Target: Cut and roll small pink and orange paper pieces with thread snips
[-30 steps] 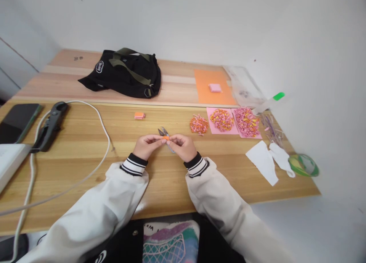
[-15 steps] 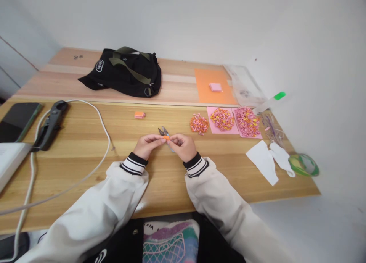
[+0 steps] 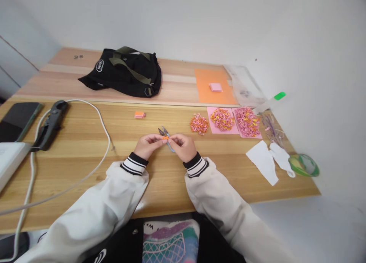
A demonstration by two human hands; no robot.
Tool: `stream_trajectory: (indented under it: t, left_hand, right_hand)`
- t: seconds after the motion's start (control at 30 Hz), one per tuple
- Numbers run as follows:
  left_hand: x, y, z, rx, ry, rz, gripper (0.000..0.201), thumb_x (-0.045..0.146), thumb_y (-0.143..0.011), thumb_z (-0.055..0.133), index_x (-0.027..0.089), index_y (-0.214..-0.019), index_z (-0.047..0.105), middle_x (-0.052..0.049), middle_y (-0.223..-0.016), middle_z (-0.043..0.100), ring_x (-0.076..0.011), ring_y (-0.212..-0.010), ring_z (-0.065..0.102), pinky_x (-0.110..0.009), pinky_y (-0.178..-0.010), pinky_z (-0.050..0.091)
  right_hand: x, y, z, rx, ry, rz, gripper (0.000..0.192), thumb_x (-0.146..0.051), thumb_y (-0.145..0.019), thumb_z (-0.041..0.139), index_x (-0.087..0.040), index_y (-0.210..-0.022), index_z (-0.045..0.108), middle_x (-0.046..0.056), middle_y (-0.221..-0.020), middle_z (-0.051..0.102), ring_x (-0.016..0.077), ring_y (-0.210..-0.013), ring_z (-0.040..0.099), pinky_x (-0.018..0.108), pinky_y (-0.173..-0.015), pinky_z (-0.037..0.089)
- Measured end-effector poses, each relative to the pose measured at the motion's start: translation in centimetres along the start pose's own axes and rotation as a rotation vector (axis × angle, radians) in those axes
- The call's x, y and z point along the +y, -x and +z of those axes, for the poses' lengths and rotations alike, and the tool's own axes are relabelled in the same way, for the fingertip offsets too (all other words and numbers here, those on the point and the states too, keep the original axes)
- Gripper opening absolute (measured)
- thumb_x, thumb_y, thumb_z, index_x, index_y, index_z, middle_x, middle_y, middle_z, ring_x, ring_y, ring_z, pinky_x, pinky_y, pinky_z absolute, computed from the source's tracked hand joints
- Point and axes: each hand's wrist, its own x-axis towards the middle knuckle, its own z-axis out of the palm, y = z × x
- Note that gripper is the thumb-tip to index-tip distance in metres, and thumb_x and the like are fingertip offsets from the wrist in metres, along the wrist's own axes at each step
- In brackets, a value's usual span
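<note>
Between the fingertips of my left hand (image 3: 146, 145) and my right hand (image 3: 183, 145) is a small orange piece of paper (image 3: 165, 138), pinched from both sides. Both hands are closed, thumbs against forefingers. Just behind and under the fingertips lie thread snips (image 3: 164, 131) on the table, blades pointing away from me; the fingers partly cover them. A small stack of orange and pink paper slips (image 3: 140, 114) sits beyond my left hand. Right of my right hand is a heap of small pink and orange rolled pieces (image 3: 199, 124).
Two more heaps, a pink-yellow pile (image 3: 222, 119) and another pile (image 3: 247, 121), rest on pink sheets. A black bag (image 3: 128, 74), orange sheet (image 3: 204, 91), torn white paper (image 3: 263, 162), green tape roll (image 3: 303, 165), white cable (image 3: 106, 152), black-handled tool (image 3: 51, 125) and phone (image 3: 19, 118) surround them.
The orange piece between my fingertips looks narrower and has turned slightly. Both hands stay in nearly the same place.
</note>
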Motion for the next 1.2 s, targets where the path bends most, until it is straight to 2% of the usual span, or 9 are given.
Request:
stream_trajectory:
  t: [0.2, 0.43, 0.83, 1.1, 1.2]
  left_hand:
    - [0.52, 0.26, 0.35, -0.027, -0.040, -0.007, 0.034, 0.034, -0.037, 0.081, 0.014, -0.059, 0.066, -0.004, -0.067, 0.070, -0.0168, -0.065, 0.063, -0.034, -0.075, 0.051]
    - [0.45, 0.25, 0.24, -0.024, -0.095, 0.018, 0.035, 0.039, -0.040, 0.079, 0.014, -0.061, 0.067, -0.006, -0.069, 0.070, -0.0196, -0.072, 0.064, -0.036, -0.078, 0.049]
    - [0.46, 0.39, 0.46, -0.032, -0.114, 0.019, 0.029, 0.032, -0.041, 0.079, 0.013, -0.057, 0.065, -0.003, -0.059, 0.067, -0.0128, -0.056, 0.058, -0.028, -0.063, 0.048]
    - [0.67, 0.46, 0.57, -0.050, -0.131, 0.019, 0.031, 0.035, -0.041, 0.078, 0.013, -0.058, 0.065, -0.003, -0.060, 0.066, -0.0128, -0.057, 0.056, -0.027, -0.062, 0.046]
    - [0.87, 0.57, 0.73, -0.074, -0.159, 0.040, 0.032, 0.041, -0.046, 0.076, 0.014, -0.059, 0.065, -0.003, -0.062, 0.066, -0.0133, -0.060, 0.056, -0.026, -0.065, 0.045]
  right_hand:
    - [-0.02, -0.10, 0.04, 0.043, 0.002, 0.038, 0.016, -0.030, -0.069, 0.055, -0.015, -0.068, 0.061, -0.001, -0.051, 0.054, 0.0088, -0.046, 0.046, 0.021, -0.045, 0.038]
    - [0.04, -0.14, 0.00, 0.054, 0.000, 0.046, 0.017, -0.032, -0.069, 0.056, -0.016, -0.067, 0.061, -0.001, -0.052, 0.055, 0.0090, -0.047, 0.047, 0.022, -0.045, 0.039]
    - [0.14, -0.17, -0.03, 0.015, 0.028, 0.088, 0.024, -0.038, -0.066, 0.061, -0.014, -0.066, 0.061, 0.000, -0.051, 0.056, 0.0092, -0.045, 0.047, 0.022, -0.044, 0.039]
    - [-0.05, -0.21, -0.11, 0.054, -0.008, 0.080, 0.018, -0.033, -0.068, 0.058, -0.015, -0.065, 0.060, 0.000, -0.053, 0.057, 0.0097, -0.048, 0.049, 0.022, -0.047, 0.041]
    - [0.00, -0.22, -0.07, 0.053, -0.020, 0.070, 0.019, -0.034, -0.068, 0.058, -0.015, -0.065, 0.060, 0.000, -0.053, 0.057, 0.0095, -0.047, 0.049, 0.022, -0.047, 0.040]
